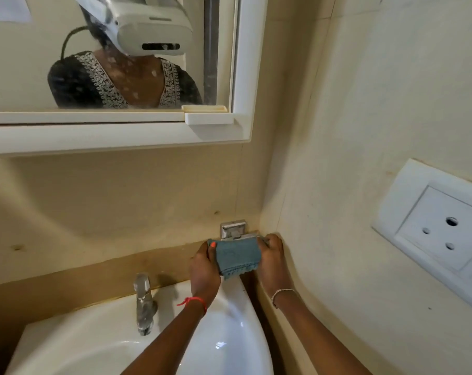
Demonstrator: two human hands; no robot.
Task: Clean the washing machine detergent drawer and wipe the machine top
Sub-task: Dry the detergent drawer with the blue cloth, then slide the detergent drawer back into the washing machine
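A small blue-grey cloth (237,255) hangs folded over a chrome wall holder (232,228) in the corner above the sink. My left hand (204,269) grips the cloth's left edge, thumb on its front. My right hand (272,257) holds its right edge against the side wall. The washing machine and its detergent drawer are not in view.
A white sink (229,334) with a chrome tap (143,301) lies below my arms. A white-framed mirror (243,77) with a small shelf (209,121) hangs above. A white wall socket (438,226) sits on the right wall.
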